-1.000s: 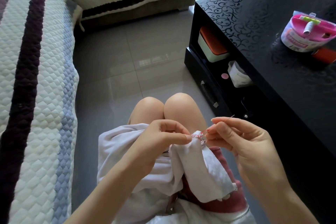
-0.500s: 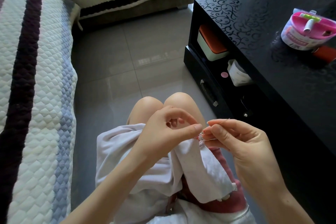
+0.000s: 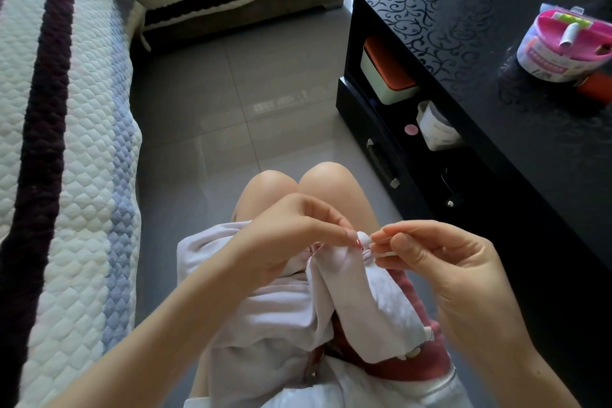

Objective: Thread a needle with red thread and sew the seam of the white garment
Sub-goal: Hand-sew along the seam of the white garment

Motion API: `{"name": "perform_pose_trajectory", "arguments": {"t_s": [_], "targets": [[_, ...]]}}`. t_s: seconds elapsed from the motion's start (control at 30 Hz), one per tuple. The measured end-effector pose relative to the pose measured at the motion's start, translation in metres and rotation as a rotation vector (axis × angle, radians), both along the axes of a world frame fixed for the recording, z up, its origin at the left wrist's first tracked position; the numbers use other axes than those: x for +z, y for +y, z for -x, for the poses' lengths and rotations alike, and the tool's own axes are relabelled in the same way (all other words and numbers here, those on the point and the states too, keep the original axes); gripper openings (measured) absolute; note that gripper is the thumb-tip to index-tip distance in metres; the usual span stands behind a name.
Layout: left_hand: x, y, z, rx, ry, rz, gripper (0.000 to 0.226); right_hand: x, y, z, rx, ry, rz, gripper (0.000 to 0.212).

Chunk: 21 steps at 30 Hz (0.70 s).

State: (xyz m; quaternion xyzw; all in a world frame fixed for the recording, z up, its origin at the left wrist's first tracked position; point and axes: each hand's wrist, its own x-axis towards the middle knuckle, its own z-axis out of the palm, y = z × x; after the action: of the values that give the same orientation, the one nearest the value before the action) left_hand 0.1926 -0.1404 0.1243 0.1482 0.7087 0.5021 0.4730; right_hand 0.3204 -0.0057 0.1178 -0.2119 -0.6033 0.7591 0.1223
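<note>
While the left hand (image 3: 291,242) is pinching the white garment (image 3: 351,295) and the right hand (image 3: 440,262) seemingly the needle (image 3: 385,254), a hard tug could be puckering the seam (image 3: 362,247).

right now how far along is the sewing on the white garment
Done: red stitches show along the seam of the white garment, so threading is past. In hand: left hand pinches the seam, right hand pinches at its tip, seemingly mid-stitch; needle too small to see. Left: finishing the seam; how much is hidden.

Glossy grey tiled floor (image 3: 212,116) between quilted striped sofa (image 3: 66,142) and black cabinet (image 3: 496,76).
</note>
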Motion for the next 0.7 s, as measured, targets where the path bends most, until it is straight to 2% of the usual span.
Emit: {"name": "perform_pose_trajectory", "arguments": {"t_s": [0.07,0.13,0.23,0.37,0.47,0.6,0.7], "targets": [[-0.002,-0.001,0.000,-0.003,-0.042,0.006,0.017,-0.004,0.002,-0.003,0.039,0.005,0.035,0.016],[-0.003,0.000,0.000,-0.011,-0.055,0.023,0.014,-0.008,0.003,-0.005,0.076,0.008,0.089,0.026],[-0.006,0.001,0.001,-0.011,-0.052,0.034,0.028,-0.013,0.004,-0.004,0.083,-0.019,0.154,0.037],[-0.007,0.004,0.002,-0.017,-0.056,0.021,0.034,-0.016,0.005,-0.001,0.075,-0.046,0.206,0.031],[-0.006,0.006,0.003,-0.047,-0.028,0.030,0.025,-0.016,0.006,0.003,0.064,-0.081,0.248,0.019],[-0.004,0.008,0.004,-0.109,0.026,0.029,0.013,-0.018,0.007,0.005,0.067,-0.114,0.273,0.018],[-0.003,0.007,0.008,-0.161,0.064,0.018,0.014,-0.019,0.008,0.006,0.071,-0.121,0.266,0.017]]}}
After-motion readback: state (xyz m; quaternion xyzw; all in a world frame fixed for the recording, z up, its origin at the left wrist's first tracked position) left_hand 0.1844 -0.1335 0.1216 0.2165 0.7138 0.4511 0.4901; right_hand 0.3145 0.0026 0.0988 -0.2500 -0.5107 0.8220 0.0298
